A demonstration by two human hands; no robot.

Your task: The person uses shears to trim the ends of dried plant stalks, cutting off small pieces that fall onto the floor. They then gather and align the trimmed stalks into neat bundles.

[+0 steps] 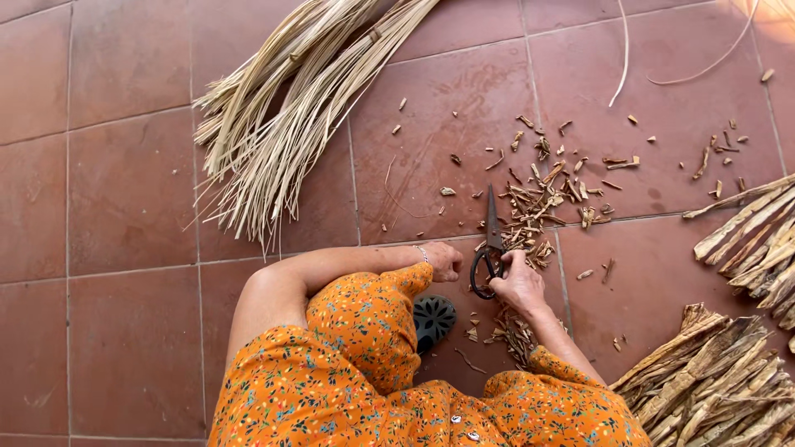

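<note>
Orange floral sleeve [364, 364] nearest; right hand [520, 281] grips black scissors [490, 248] on tiled floor [132, 190], left hand [443, 261] a closed fist beside them, cut scraps [538, 207] beyond.

A bundle of pale split strips [273, 124] lies on red floor tiles [124, 207], near stacked bark pieces [720, 372].

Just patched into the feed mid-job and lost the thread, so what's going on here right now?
A person in an orange flowered garment crouches over a red-brown tiled floor. The right hand grips the handles of black metal scissors, blades shut and pointing away, lying on the tile. The left hand rests closed beside them. Short tan cut scraps litter the floor ahead. A bundle of thin pale straw strips lies up left; thicker dried stalks are stacked at right.
</note>
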